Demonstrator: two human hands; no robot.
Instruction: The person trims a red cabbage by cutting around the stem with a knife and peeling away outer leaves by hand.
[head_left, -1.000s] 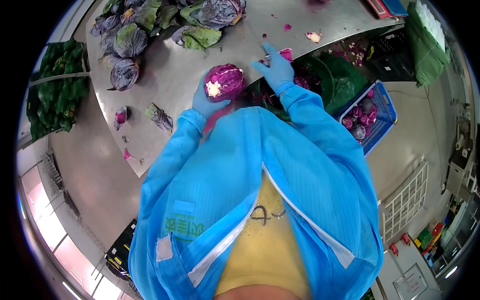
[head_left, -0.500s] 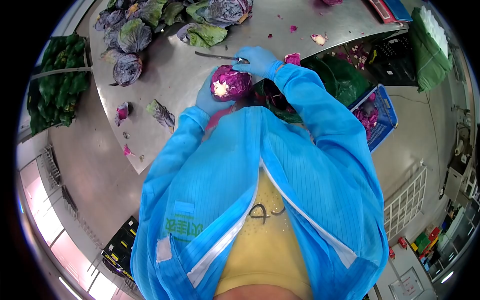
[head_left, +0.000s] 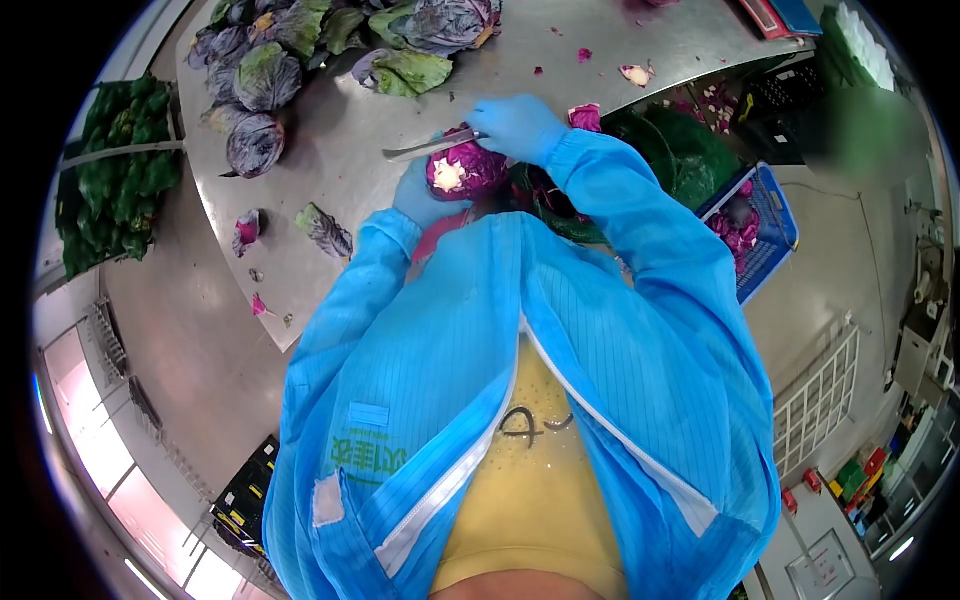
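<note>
A trimmed red cabbage [head_left: 478, 172], its pale cut stem end facing me, is held at the near edge of the metal table [head_left: 330, 150]. My left hand [head_left: 420, 192], in a blue glove, is wrapped round the cabbage's left side; some of its fingers are hidden behind it. In my gloved right hand [head_left: 518, 128] is a knife [head_left: 430, 148], gripped by the handle. Its blade points left and lies across the upper part of the cabbage; whether it touches the surface I cannot tell.
Untrimmed cabbages [head_left: 268, 75] and loose leaves [head_left: 405, 72] lie at the table's far left. Leaf scraps [head_left: 325, 230] are scattered left. Right of me stand a green bag [head_left: 690, 150], a blue crate [head_left: 768, 235] with red cabbage, and black crates [head_left: 775, 100].
The knife has come down toward me, from beyond the cabbage to across its top, and its blade now shows broader. My left hand and the cabbage have barely shifted.
</note>
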